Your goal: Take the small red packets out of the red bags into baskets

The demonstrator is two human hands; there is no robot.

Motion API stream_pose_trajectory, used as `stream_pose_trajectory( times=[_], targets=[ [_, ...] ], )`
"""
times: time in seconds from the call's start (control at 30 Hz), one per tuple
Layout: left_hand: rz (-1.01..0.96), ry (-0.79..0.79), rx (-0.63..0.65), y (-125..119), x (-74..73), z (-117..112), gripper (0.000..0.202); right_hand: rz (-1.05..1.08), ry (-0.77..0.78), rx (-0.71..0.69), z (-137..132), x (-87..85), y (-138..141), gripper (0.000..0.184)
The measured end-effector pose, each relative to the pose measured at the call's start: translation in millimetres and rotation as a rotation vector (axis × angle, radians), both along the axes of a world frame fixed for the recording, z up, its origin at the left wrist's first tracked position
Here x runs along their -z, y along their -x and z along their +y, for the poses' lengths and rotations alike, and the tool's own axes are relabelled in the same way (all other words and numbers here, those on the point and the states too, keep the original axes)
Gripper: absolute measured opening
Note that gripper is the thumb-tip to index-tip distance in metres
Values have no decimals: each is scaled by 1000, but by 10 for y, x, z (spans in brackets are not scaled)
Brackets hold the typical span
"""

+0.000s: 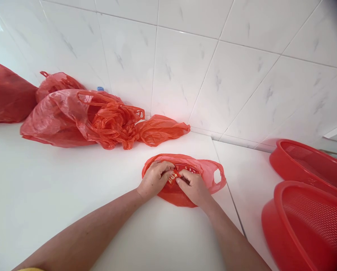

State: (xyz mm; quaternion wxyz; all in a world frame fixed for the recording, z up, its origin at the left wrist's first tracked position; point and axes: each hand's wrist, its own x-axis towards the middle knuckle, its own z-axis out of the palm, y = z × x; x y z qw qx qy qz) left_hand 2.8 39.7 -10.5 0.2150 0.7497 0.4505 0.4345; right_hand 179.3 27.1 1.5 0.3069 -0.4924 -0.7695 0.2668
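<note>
Gold-lettered red tag (172, 178) between fingers (181, 181)

Crumpled red plastic bags (55, 120), white wall tiles (179, 67), two red mesh baskets (306, 226)

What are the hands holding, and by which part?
Left hand and right hand pinch a gold-printed red piece by opposite ends, over a red plastic bag.

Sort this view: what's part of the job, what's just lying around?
In use: left hand, right hand, red tag, flattened red bag.
Lying about: crumpled red bags, red baskets, blue cap.
</note>
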Motion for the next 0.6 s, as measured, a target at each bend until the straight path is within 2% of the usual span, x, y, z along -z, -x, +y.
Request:
stream_pose_trajectory(
  times=[0.17,0.33,0.47,0.6],
  targets=[
    [19,24,60,-7,-17,0,31,14,-13,-3,9,0,-15,20],
    [79,-1,109,-10,-15,11,16,32,5,-11,3,-9,-18,15],
    [75,-26,88,-9,7,16,13,42,31,8,-9,-37,-16,11],
    [81,-61,95,-11,35,20,13,77,17,-17,-19,-54,-3,15]
  ],
)
